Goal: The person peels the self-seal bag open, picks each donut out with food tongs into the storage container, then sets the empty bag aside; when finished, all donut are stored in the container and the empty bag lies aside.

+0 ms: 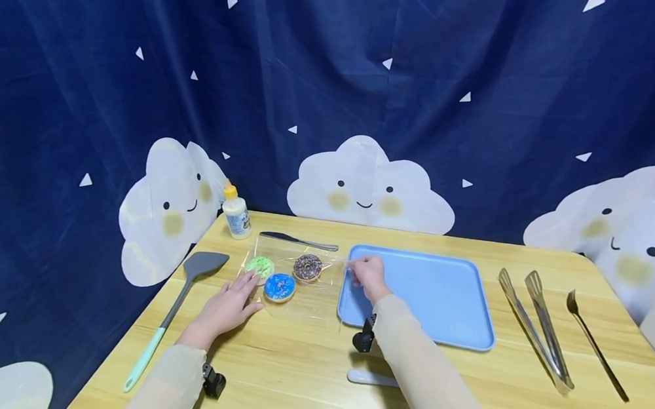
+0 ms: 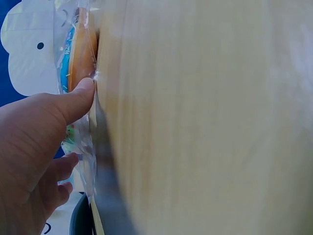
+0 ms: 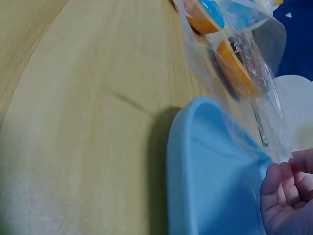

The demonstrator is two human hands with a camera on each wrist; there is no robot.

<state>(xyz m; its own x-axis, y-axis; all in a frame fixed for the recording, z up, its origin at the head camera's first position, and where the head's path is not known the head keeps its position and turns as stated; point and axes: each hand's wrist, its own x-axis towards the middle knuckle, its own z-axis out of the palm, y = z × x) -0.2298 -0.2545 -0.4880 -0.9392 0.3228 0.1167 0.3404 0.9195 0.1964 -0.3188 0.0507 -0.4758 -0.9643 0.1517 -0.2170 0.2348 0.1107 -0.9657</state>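
A clear plastic bag lies on the table with three sprinkled toy-like donuts in it: a green donut, a blue donut and a chocolate donut. My left hand rests on the bag's left part, fingertips by the green donut; in the left wrist view its thumb touches the plastic near the blue donut. With curled fingers, my right hand pinches the bag's right edge above the blue tray's left rim. The right wrist view shows the film drawn up toward those fingers.
The blue tray sits right of the bag. A knife and a glue bottle stand behind, a spatula lies left. Metal tongs and a fork lie right. A pale handle shows under my right forearm.
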